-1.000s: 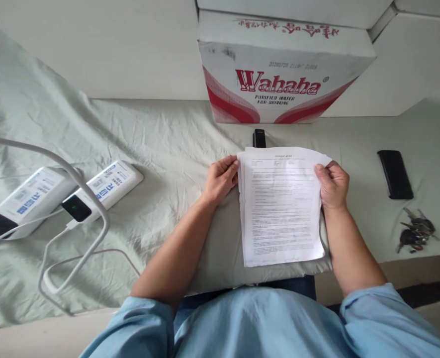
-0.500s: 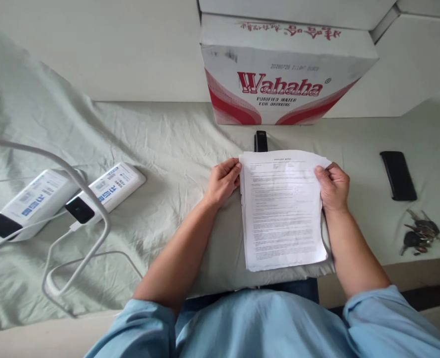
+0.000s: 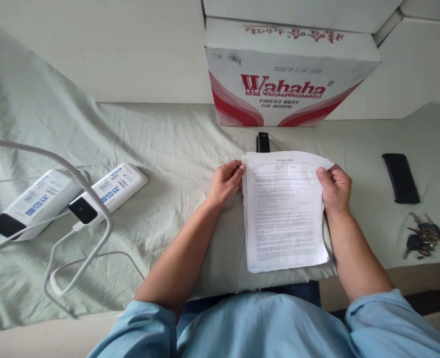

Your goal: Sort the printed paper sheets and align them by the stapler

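At the centre of the frame, the left hand is pinching the upper left edge of the paper stack between thumb and fingers. The stack is extending rightward and downward from those fingers, filling the gap between the 2 hands, its long axis running top to bottom. Right of centre, the right hand is pinching the upper right corner, thumb on top; neither hand is sitting nearer, both touching the stack.

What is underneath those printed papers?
A black object sticks out past the top edge of the papers, and pale green cloth shows around them. Whatever lies directly beneath, including any more of that object, is covered.
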